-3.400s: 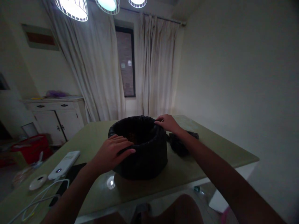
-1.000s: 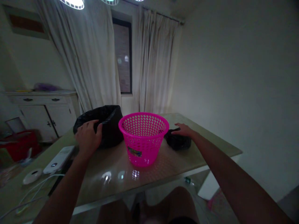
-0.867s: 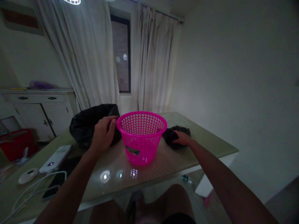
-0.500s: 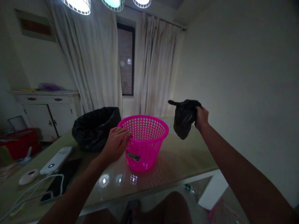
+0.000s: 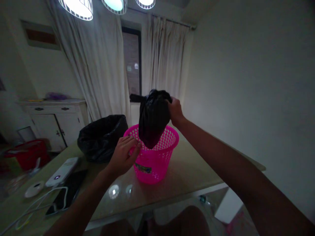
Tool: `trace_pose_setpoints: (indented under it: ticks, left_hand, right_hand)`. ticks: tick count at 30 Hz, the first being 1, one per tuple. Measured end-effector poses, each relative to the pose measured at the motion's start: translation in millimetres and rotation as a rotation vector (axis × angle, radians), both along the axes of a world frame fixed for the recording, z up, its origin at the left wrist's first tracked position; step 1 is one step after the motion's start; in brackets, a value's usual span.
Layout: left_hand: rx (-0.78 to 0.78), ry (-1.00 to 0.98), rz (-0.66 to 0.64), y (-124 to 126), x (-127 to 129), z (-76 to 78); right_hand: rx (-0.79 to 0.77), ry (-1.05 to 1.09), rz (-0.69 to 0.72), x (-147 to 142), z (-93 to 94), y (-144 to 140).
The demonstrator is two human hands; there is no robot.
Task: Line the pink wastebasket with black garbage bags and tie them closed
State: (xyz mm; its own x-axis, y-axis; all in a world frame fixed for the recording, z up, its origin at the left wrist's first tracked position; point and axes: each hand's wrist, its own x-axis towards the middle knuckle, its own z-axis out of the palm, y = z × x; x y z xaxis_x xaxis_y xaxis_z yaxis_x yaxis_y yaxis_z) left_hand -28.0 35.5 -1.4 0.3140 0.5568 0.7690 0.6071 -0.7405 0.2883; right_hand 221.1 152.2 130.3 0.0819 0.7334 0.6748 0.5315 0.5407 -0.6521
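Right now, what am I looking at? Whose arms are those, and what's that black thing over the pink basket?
The camera sits on a person's head, looking forward and down, so the two arms reaching out from the bottom are that person's own. The right hand grips a crumpled black plastic bag and holds it in the air, hanging just above the pink basket full of little holes. The left hand rests on the basket's near rim. The basket stands on a shiny table. Behind it, to the left, sits another black bag, bigger and open. Further left lie a white remote, a dark phone and a white cable.
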Motion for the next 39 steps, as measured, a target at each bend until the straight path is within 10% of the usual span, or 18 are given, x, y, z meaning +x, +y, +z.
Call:
trace_pose_setpoints:
  ticks: [7, 13, 18, 26, 34, 39]
  left_hand:
    - [-0.151, -0.292, 0.142, 20.3, -9.5, 34.5]
    - [-0.472, 0.051, -0.056, 65.1, -3.2, 54.5]
    - [-0.426, -0.045, -0.122, 73.8, 5.6, 56.1]
    - [-0.516, 0.022, -0.231, 72.0, 16.6, 53.2]
    - [-0.356, 0.129, 0.041, 70.0, -22.1, 67.9]
    - [-0.291, 0.177, 0.059, 63.4, 2.2, 71.6]
  right_hand:
    - [-0.214, -0.484, 0.084, -26.7, -50.6, -39.1]
    - [-0.198, -0.453, 0.365, -8.6, -62.0, -38.2]
    - [-0.273, -0.469, 0.566, 10.0, -61.7, -34.9]
    - [-0.278, -0.502, 0.528, 19.0, -53.2, -35.1]
    - [-0.171, -0.6, 0.101, 78.8, -48.6, -21.0]
    - [-0.135, -0.445, 0.348, 43.6, -48.2, -38.6]
